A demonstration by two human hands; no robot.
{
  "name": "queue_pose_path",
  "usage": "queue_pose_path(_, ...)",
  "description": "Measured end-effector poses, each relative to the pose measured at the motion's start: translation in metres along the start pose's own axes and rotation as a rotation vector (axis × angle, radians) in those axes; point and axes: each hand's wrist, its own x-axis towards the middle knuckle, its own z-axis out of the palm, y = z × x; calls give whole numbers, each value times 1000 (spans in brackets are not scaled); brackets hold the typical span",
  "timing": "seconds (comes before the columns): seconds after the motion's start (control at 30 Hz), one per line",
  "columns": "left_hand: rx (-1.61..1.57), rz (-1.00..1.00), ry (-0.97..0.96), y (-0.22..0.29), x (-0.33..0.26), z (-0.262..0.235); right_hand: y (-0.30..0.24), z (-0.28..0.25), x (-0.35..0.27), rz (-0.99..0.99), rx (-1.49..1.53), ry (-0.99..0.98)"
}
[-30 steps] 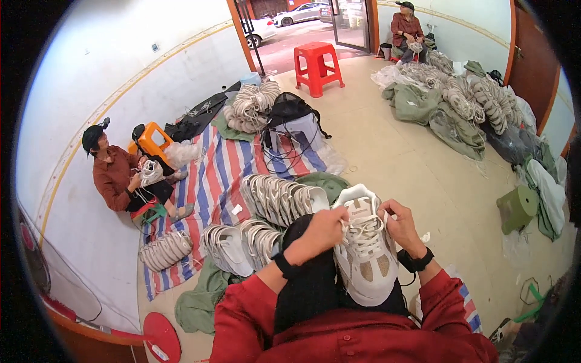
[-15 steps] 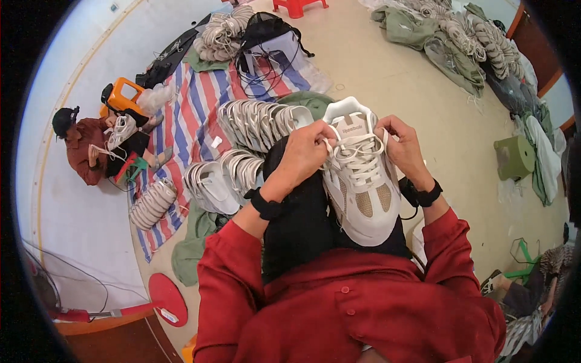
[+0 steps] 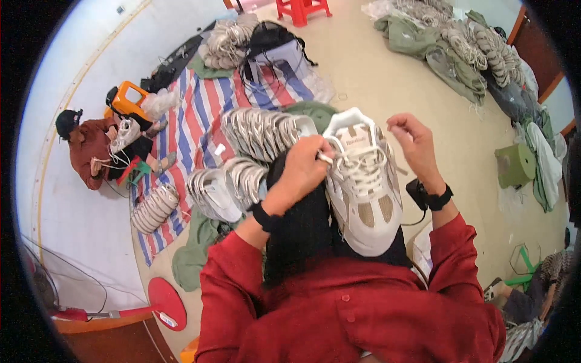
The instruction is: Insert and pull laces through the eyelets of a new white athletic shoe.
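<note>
On my lap rests a white and beige sneaker [image 3: 370, 224], its toe toward me and its pale shoelace [image 3: 365, 172] threaded through the eyelets. My left hand [image 3: 302, 172] is closed on a lace end [image 3: 325, 157] at the left of the shoe's collar. To the right of the shoe, my right hand [image 3: 416, 148] is lifted away from it, fingers loosely bent and no lace visible in them. The right-hand part of the lace lies along that side of the shoe. Black bands circle both my wrists.
Rows of nested sneaker uppers [image 3: 266, 130] lie on a striped sheet [image 3: 196, 112] at the left. Beyond, a seated co-worker [image 3: 91, 148] holds a white shoe. A green stool [image 3: 515, 164] stands right, a red stool [image 3: 302, 11] at the back. Sacks [image 3: 454, 72] are piled far right.
My right hand has let go of its lace and moved up and outward. My left hand keeps hold of the lace at the other side. The view has shifted slightly.
</note>
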Motion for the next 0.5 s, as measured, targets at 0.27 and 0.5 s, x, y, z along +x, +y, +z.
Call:
queue_pose_path(0.27, -394, -342, -205, 22, -5, 1, -24, 38, 16, -392, -383, -340)
queue_pose_path(0.5, -589, -473, -217, 10, -8, -2, -25, 43, 25, -323, -388, -552)
